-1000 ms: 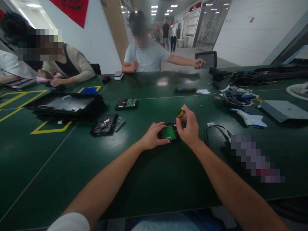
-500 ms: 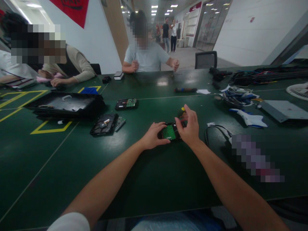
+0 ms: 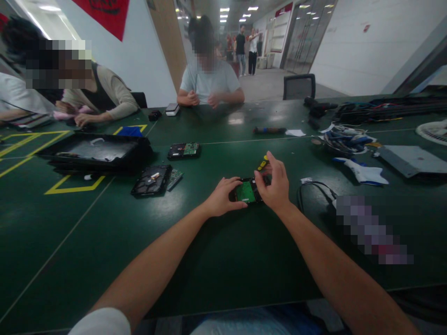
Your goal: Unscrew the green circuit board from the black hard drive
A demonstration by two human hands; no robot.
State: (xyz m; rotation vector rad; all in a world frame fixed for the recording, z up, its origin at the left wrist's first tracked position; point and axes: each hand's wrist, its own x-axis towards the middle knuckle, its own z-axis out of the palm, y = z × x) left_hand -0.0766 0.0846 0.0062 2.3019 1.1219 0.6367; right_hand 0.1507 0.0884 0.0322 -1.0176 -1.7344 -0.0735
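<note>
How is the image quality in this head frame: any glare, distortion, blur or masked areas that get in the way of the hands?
Head view: wide-angle bending at the edges; ceiling lights glare on the green table far off. The left hand, right hand and hard drive are evenly lit, slightly soft. Pixelated patches mask faces and an object right of the hands. The corridor is hazy.

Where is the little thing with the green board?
The hard drive with the green board lies mid-table, between the left hand and right hand, just before the yellow-handled tool.
</note>
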